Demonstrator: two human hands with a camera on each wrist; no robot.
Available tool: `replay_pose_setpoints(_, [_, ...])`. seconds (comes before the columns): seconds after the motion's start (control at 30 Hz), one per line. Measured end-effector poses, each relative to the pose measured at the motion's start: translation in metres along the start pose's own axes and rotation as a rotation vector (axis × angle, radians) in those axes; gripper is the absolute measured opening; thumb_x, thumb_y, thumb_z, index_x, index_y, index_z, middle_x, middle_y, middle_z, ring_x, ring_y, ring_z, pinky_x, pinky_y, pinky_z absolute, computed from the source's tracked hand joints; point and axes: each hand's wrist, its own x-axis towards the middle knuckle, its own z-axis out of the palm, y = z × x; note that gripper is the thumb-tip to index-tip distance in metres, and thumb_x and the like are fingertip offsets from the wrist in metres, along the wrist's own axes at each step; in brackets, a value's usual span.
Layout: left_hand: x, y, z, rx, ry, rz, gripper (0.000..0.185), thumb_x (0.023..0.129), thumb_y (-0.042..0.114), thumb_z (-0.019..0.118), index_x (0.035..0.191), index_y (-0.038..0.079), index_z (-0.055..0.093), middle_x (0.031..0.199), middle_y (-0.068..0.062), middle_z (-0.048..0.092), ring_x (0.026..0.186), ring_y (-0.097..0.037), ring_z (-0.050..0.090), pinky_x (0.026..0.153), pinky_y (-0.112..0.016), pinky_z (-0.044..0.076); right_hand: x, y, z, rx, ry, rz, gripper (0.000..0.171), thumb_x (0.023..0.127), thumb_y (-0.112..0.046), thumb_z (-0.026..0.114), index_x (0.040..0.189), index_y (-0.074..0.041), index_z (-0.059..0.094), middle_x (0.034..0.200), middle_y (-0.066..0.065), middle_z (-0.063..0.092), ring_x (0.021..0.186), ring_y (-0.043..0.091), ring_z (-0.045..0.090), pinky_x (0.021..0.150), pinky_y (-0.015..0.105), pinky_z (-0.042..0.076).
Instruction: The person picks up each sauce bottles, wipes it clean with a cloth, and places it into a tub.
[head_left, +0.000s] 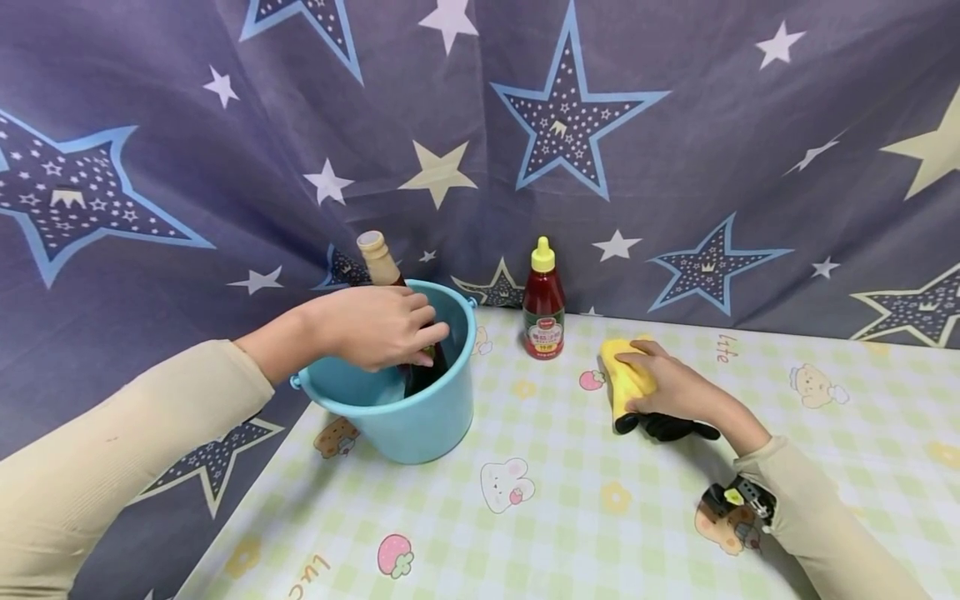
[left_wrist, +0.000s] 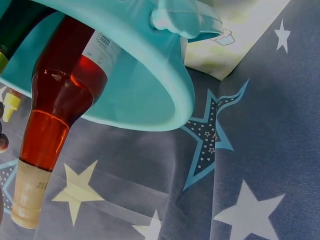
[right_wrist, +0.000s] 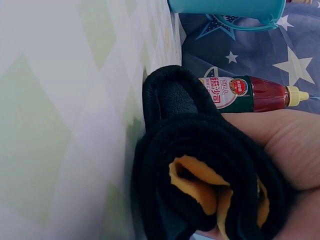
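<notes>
Bare tablecloth (head_left: 570, 517) in front, bucket (head_left: 420, 417) and ketchup bottle (head_left: 543, 300) (upright) behind

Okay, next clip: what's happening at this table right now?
A person works at a table with a pastel checked cloth. The left hand reaches into a blue bucket and grips a glass bottle of reddish liquid that leans inside it. The right hand holds a folded yellow-and-black cloth against the tabletop. A red sauce bottle with a yellow cap stands upright between bucket and cloth, untouched.

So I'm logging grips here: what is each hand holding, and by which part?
The left hand grips the brown bottle by its body inside the bucket. The right hand holds the folded yellow-and-black cloth across its top.
</notes>
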Motion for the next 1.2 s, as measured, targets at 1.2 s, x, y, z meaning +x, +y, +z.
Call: replay_pose_setpoints(1.2, [-0.051,-0.005,0.004,-0.252,-0.223,-0.428,0.019,0.098,0.027,0.066,0.103,0.009,0.062,0.053,0.007,0.045,0.044,-0.007,0.042,0.051,-0.028,0.039,0.0,-0.002,0.0,0.006,-0.008,0.004,0.071,0.085,-0.017,0.081,0.144,0.006,0.05,0.153,0.038,0.03,0.132,0.055,0.046,0.1,0.059,0.046])
